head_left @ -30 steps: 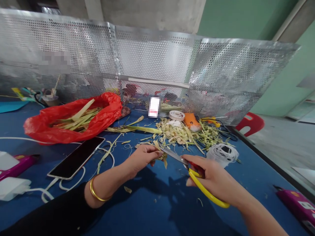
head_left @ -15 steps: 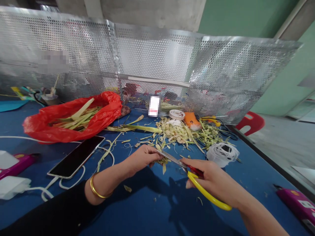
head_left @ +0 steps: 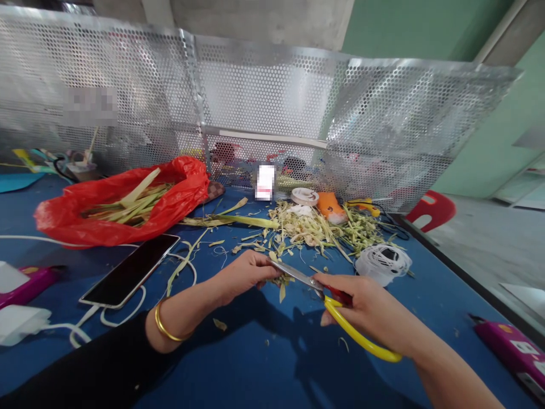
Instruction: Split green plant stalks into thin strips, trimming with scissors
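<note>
My right hand (head_left: pixel 355 298) is wrapped round a pair of scissors (head_left: pixel 357 335) with a yellow-and-red handle. Their metal blades reach left to the fingertips of my left hand (head_left: pixel 251 270). That left hand is closed in a pinch on a small piece of dried plant leaf (head_left: pixel 282 291), most of it hidden by the fingers and blades. Just beyond both hands lies a heap of pale leaf scraps (head_left: pixel 306 230), with greener cut bits (head_left: pixel 361 230) at its right. One long leaf strip (head_left: pixel 251 221) lies left of the heap.
A red plastic bag (head_left: pixel 63 213) of leaf strips stands at the left, by a phone (head_left: pixel 131 272) on a white cable. A white string bundle (head_left: pixel 383 262), tape roll (head_left: pixel 305 196) and orange packet (head_left: pixel 330 205) lie to the right. A perforated metal screen (head_left: pixel 264 85) closes the back.
Both hands stay nearly in place, the scissor blades still at the left fingertips. The whole view has shifted slightly.
</note>
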A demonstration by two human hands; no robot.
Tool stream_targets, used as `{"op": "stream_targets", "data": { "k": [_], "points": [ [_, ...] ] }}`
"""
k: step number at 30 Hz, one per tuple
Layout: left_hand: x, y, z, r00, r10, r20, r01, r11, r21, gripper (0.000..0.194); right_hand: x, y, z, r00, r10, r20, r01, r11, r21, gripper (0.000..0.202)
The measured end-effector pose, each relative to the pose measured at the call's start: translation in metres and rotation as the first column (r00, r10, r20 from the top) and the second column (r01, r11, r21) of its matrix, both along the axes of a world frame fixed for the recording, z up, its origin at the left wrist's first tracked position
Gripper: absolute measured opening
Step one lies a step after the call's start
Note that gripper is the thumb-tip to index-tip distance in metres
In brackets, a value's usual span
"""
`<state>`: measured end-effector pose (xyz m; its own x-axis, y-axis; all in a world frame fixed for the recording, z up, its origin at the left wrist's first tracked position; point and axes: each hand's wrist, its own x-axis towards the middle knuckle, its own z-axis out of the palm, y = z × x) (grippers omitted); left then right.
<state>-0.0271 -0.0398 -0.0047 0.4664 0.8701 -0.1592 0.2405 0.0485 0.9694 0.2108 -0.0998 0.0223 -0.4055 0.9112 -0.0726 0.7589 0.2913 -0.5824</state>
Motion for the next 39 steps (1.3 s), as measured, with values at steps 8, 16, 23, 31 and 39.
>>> {"op": "stream_targets", "data": {
  "k": [8, 16, 23, 31, 39],
  "points": [
    [0.002, -0.003, 0.008, 0.999, 0.04, -0.003, -0.04, 0.999, -0.012, 0.02, 0.003, -0.001, -0.006, 0.999, -0.021, -0.042, 0.02, 1.0, -0.018, 0.02],
    [0.001, 0.0, 0.001, 0.973, 0.107, 0.202, -0.075, 0.984, -0.16, 0.02, 0.011, 0.017, -0.022, 0.962, -0.272, 0.035, 0.262, 0.948, 0.18, 0.045],
    [0.003, -0.002, 0.002, 0.872, 0.294, 0.392, -0.118, 0.902, -0.415, 0.031, -0.002, 0.021, -0.043, 0.865, -0.363, 0.346, 0.243, 0.906, 0.346, 0.048],
    [0.01, -0.008, -0.003, 0.755, 0.394, 0.525, -0.107, 0.863, -0.494, 0.021, -0.008, 0.019, -0.045, 0.967, -0.187, 0.172, 0.098, 0.9, 0.425, 0.025],
    [0.025, -0.021, -0.001, 0.717, 0.409, 0.565, -0.143, 0.879, -0.454, 0.026, -0.057, 0.018, -0.044, 0.686, -0.24, -0.687, 0.201, 0.97, -0.138, 0.023]
  ]
}}
